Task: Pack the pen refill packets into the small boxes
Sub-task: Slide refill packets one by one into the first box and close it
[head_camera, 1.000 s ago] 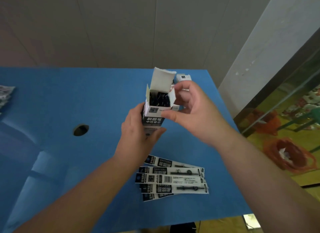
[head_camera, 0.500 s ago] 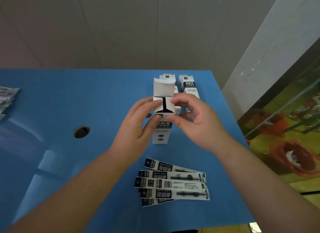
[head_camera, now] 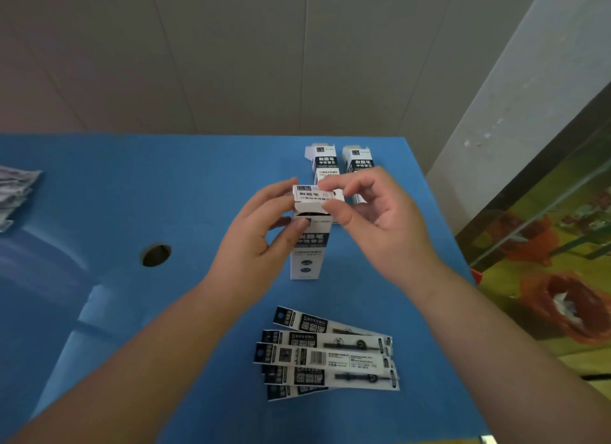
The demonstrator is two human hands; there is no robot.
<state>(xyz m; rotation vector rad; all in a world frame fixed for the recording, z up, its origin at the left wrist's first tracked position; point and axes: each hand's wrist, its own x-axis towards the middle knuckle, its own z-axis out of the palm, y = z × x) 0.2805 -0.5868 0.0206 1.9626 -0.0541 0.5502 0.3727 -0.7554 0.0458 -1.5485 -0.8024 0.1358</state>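
Observation:
A small white and dark blue box point(head_camera: 309, 248) stands upright on the blue table point(head_camera: 205, 192). My left hand point(head_camera: 254, 242) grips its upper part, thumb on the front face. My right hand point(head_camera: 377, 225) pinches the box's top lid flap point(head_camera: 315, 197), which is folded down almost over the opening. A dark gap still shows under the flap. Several pen refill packets point(head_camera: 325, 357) lie fanned out on the table in front of me, below both hands. Two more small boxes point(head_camera: 325, 161) stand behind my hands, partly hidden by my right hand.
A round hole point(head_camera: 156, 254) is in the table to the left. A pile of clear wrappers point(head_camera: 15, 192) lies at the left edge. The table's right edge drops off near my right arm, with a grey wall point(head_camera: 515, 89) and orange netting point(head_camera: 568, 304) beyond.
The box went from being held up open to standing on the table. Its side flaps were folded in, and the top lid has come down over the opening.

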